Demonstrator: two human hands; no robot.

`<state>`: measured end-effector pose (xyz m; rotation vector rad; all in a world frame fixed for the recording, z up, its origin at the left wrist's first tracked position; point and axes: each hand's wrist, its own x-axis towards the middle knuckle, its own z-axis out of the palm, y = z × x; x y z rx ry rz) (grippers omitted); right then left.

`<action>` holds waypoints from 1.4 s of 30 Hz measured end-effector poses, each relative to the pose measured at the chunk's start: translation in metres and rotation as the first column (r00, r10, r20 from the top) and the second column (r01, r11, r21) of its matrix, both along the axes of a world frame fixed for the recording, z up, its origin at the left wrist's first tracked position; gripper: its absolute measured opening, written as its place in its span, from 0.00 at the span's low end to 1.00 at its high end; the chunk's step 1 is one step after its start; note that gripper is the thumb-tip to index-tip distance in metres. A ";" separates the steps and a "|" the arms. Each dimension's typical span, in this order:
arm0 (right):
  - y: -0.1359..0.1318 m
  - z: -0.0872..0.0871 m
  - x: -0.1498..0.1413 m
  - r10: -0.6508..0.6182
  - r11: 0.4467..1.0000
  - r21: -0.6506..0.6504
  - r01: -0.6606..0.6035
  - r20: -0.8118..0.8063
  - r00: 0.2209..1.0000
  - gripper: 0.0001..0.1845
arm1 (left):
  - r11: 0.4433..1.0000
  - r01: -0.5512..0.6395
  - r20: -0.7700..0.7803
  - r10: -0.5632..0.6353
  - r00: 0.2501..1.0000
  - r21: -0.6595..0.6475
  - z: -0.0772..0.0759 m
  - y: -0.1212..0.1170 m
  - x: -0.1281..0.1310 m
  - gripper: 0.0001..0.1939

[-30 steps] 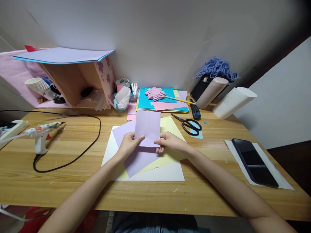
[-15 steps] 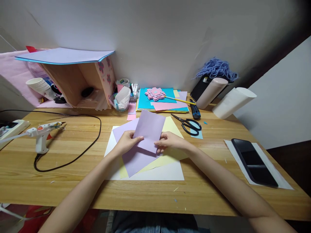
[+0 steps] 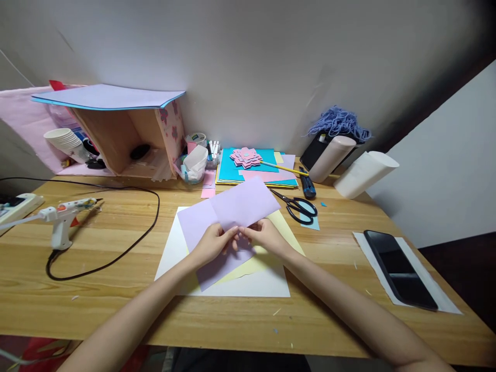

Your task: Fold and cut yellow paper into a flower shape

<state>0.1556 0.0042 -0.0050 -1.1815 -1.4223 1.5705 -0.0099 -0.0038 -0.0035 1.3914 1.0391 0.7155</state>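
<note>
Both hands pinch the near edge of a small purple sheet of paper (image 3: 248,201), their thumbs almost meeting at its middle. My left hand (image 3: 217,243) is closed on it from the left, and my right hand (image 3: 265,237) grips it from the right with fingers partly hidden beneath. The sheet is tilted above a larger purple sheet (image 3: 196,217). Under that lie a yellow sheet (image 3: 287,235) and a white sheet (image 3: 267,289), overlapping on the wooden table. Black-handled scissors (image 3: 298,206) rest to the right, partly over a light blue paper piece (image 3: 315,225).
A white glue gun (image 3: 64,219) with a looping black cord lies at left. Behind stand an open cardboard box (image 3: 127,134), a pink paper flower (image 3: 246,157) on coloured paper, a utility knife (image 3: 307,185) and white rolls (image 3: 364,173). A phone (image 3: 399,268) lies at right.
The small purple sheet has turned from upright to lying more sideways. My hands have shifted from its two sides to close together at its near edge. The view has tilted slightly.
</note>
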 end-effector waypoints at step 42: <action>0.015 0.007 0.012 0.064 0.993 0.098 -0.065 0.021 0.998 0.13 | 0.996 -0.075 -0.074 0.078 0.994 0.042 0.002 0.008 -0.011 0.22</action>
